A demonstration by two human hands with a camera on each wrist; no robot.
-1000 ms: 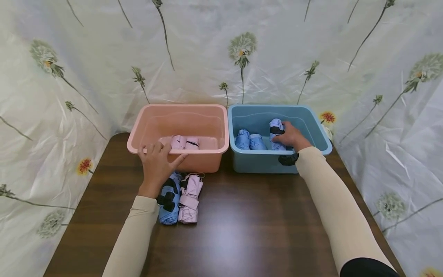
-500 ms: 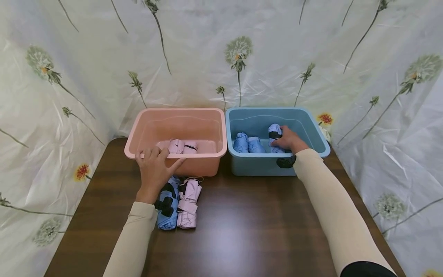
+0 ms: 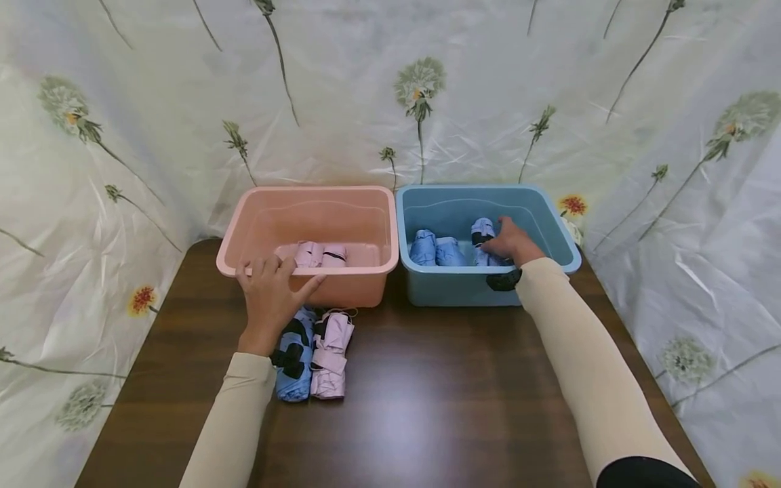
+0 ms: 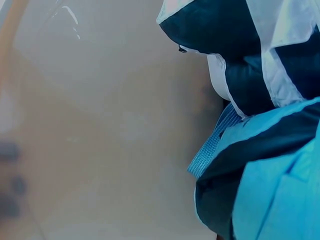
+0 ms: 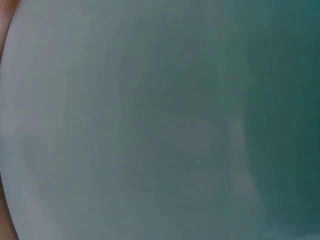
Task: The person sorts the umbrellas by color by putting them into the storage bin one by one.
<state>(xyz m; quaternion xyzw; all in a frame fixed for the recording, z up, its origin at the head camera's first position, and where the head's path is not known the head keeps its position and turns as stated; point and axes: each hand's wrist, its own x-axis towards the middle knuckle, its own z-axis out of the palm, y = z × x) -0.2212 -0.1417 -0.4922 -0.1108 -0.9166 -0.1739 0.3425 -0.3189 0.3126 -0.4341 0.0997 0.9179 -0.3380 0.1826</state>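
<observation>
In the head view, my left hand (image 3: 268,298) holds the front rim of the pink bin (image 3: 360,288), fingers bent over it and thumb along the outside. Two pale pink fabric rolls (image 3: 309,254) lie inside. My right hand (image 3: 514,242) is in the blue bin (image 3: 464,290) beside a blue fabric roll with a black band (image 3: 482,234). Its thumb is close to the roll while the index finger stands away. Two more blue rolls (image 3: 424,248) lie to the left. The right wrist view shows only the blurred bin wall (image 5: 150,125).
Below my left hand, a blue roll with black straps (image 3: 295,366) and a pale pink roll (image 3: 330,359) lie side by side on the dark wooden table (image 3: 439,400). The left wrist view shows their ends close up. A flowered sheet (image 3: 342,95) hangs behind the bins.
My right hand has lowered the banded blue roll into the blue bin, and its fingers have spread away from it. The left hand stays on the pink rim. The head view has shifted slightly.
</observation>
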